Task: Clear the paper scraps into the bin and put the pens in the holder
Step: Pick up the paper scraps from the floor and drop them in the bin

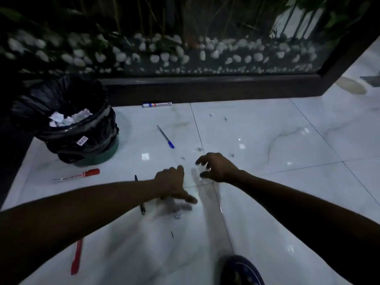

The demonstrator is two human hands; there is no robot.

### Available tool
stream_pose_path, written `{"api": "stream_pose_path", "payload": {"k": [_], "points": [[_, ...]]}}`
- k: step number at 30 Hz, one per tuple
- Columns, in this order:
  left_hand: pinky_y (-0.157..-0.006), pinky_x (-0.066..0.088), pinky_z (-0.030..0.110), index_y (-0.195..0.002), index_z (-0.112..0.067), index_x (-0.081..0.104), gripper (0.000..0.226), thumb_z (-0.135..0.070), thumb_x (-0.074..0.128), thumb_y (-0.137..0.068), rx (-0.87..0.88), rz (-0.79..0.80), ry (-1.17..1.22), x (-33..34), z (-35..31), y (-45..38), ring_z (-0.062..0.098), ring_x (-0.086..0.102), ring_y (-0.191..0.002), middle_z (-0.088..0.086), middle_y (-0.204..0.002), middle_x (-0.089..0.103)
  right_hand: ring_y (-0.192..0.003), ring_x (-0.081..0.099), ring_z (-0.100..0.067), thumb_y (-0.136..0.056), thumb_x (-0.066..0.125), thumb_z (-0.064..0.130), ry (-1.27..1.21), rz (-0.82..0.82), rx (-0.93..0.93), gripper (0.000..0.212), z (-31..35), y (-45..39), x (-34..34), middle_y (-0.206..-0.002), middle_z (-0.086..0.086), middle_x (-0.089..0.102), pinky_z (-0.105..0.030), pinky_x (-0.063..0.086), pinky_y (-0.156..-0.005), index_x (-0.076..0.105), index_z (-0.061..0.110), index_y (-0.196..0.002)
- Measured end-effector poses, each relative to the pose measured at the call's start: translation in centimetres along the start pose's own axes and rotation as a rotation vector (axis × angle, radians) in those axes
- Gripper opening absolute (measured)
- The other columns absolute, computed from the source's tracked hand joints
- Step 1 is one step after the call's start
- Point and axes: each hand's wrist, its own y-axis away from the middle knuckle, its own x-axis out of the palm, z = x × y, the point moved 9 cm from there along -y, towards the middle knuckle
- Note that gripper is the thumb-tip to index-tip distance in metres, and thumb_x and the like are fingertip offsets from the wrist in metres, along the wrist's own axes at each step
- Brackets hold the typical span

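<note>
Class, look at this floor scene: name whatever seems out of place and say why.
Pens lie scattered on the tiled floor: a blue pen, a red marker, a white marker by the ledge. Tiny paper scraps litter the tiles, outside the bin.

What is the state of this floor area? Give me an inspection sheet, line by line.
Surface: glossy white tiled floor.
Job's things: bin with black liner, crumpled paper inside; small paper scraps; blue pen; red marker; white marker; black pen; red pen. Holder not seen.
Clutter: nothing seen.
Hands: left hand over blurred scraps; right hand hovering, fingers loosely curled.
Cables: nothing seen.
Surroundings: glass panel, white pebbles, plants.
</note>
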Motion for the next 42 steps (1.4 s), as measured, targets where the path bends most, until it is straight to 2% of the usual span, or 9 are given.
{"api": "stream_pose_path", "payload": {"k": [7, 10, 12, 16, 19, 24, 30, 37, 42], "points": [[-0.098, 0.045, 0.039, -0.152, -0.013, 0.022, 0.088, -0.043, 0.071, -0.085, 0.185, 0.019, -0.017, 6.2, -1.1, 2.5, 0.034, 0.051, -0.123, 0.016, -0.136, 0.048, -0.098, 0.062, -0.024, -0.086, 0.075, 0.021, 0.193, -0.024, -0.128, 0.013, 2.0, 0.5, 4.0, -0.105, -0.002, 0.063, -0.031, 0.043, -0.069, 0.072, 0.021, -0.099], [-0.080, 0.045, 0.035, -0.121, -0.011, 0.046, 0.038, -0.019, 0.063, -0.088, 0.268, -0.027, 0.044, 6.4, -1.8, 2.8, 0.036, 0.057, -0.106, 0.017, -0.116, 0.053, -0.099, 0.060, -0.025, -0.082, 0.069, 0.006, 0.267, -0.017, -0.165, 0.017, 2.2, 0.0, 3.9, -0.105, -0.003, 0.060, -0.030, 0.036, -0.065, 0.070, 0.019, -0.093], [-0.076, 0.048, 0.037, -0.094, -0.014, 0.046, 0.018, -0.009, 0.058, -0.082, 0.293, -0.030, 0.090, 6.7, -1.6, 2.9, 0.035, 0.057, -0.096, 0.014, -0.103, 0.052, -0.097, 0.059, -0.025, -0.080, 0.066, 0.001, 0.249, -0.014, -0.170, 0.020, 1.8, -0.4, 3.6, -0.104, -0.004, 0.058, -0.033, 0.041, -0.064, 0.066, 0.016, -0.092], [-0.073, 0.046, 0.039, -0.081, -0.012, 0.046, 0.009, -0.016, 0.049, -0.074, 0.334, -0.095, 0.196, 6.5, -1.8, 2.9, 0.023, 0.047, -0.083, 0.009, -0.088, 0.049, -0.087, 0.061, -0.027, -0.086, 0.068, 0.012, 0.160, -0.030, -0.215, 0.012, 1.4, -1.0, 3.2, -0.094, -0.002, 0.061, -0.039, 0.051, -0.070, 0.059, 0.017, -0.092], [-0.069, 0.041, 0.034, -0.096, -0.004, 0.055, 0.024, -0.027, 0.059, -0.089, 0.358, -0.095, 0.156, 6.5, -1.7, 3.4, 0.023, 0.048, -0.083, 0.016, -0.100, 0.054, -0.087, 0.058, -0.018, -0.087, 0.075, 0.034, 0.159, 0.004, -0.296, 0.024, 1.5, -0.8, 3.8, -0.096, 0.001, 0.061, -0.036, 0.051, -0.071, 0.062, 0.019, -0.101], [-0.066, 0.030, 0.028, -0.091, -0.002, 0.058, 0.018, 0.006, 0.061, -0.075, 0.442, -0.024, 0.120, 7.1, -1.3, 5.2, 0.021, 0.047, -0.079, 0.013, -0.097, 0.052, -0.089, 0.059, -0.021, -0.084, 0.067, 0.014, 0.293, -0.070, -0.336, 0.014, 1.7, -0.4, 4.2, -0.095, 0.002, 0.060, -0.037, 0.050, -0.065, 0.059, 0.020, -0.094], [-0.064, 0.036, 0.031, -0.095, -0.012, 0.059, 0.018, -0.008, 0.062, -0.078, 0.404, -0.161, -0.077, 4.2, 0.1, 5.4, 0.025, 0.054, -0.099, 0.007, -0.102, 0.059, -0.095, 0.049, -0.025, -0.080, 0.057, 0.005, 0.303, -0.078, -0.363, 0.022, 6.1, -2.1, 5.1, -0.101, -0.003, 0.051, -0.038, 0.046, -0.061, 0.050, 0.015, -0.099], [-0.073, 0.051, 0.045, -0.089, -0.013, 0.058, 0.016, -0.007, 0.063, -0.074, 0.112, -0.471, 0.005, -2.6, 11.2, 7.7, 0.029, 0.052, -0.097, 0.009, -0.102, 0.051, -0.081, 0.055, -0.023, -0.070, 0.055, -0.007, 0.028, 0.056, -0.406, 0.032, 10.7, -2.8, 6.9, -0.089, 0.000, 0.062, -0.043, 0.050, -0.069, 0.051, 0.017, -0.092], [-0.073, 0.052, 0.042, -0.081, -0.013, 0.065, 0.011, -0.009, 0.071, -0.073, -0.075, -0.487, -0.060, -1.0, 19.6, 8.6, 0.030, 0.054, -0.099, 0.009, -0.108, 0.055, -0.079, 0.065, -0.008, -0.082, 0.068, 0.000, -0.043, 0.102, -0.495, 0.023, 11.3, -1.5, 8.3, -0.089, 0.005, 0.074, -0.024, 0.051, -0.073, 0.069, 0.018, -0.097]]}}
